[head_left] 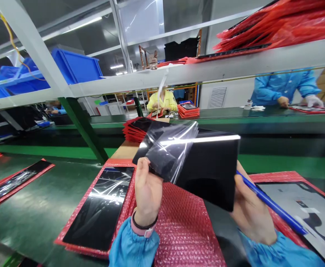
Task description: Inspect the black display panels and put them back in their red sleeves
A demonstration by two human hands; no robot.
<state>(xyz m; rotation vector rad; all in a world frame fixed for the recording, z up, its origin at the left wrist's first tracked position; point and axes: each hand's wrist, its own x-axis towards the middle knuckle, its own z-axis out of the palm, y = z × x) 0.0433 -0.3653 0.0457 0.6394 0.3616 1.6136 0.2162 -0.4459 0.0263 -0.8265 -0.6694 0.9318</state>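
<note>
Head camera: glossy black rectangular panel (215,167) held up, crumpled clear plastic film (173,148) across its left part

At far left, a narrow-looking black panel (19,180) lies on red wrap on a dark green worktop (40,207). Next, a shiny black screen (101,207) rests on red bubble wrap. Then comes the bare left hand (148,189), with a pink wristband (143,230), at the raised panel's lower left edge; whether its fingers pinch film or panel cannot be told. At centre, the panel tilts above a red bubble-wrap sheet (187,226). To its right, the bare right hand (249,207) has thumb and fingers closed on the panel's right edge, also holding a slim blue pen (273,205) that slants downward. At far right lies a pale grey, black-bordered panel (298,200) on red wrap.
</note>
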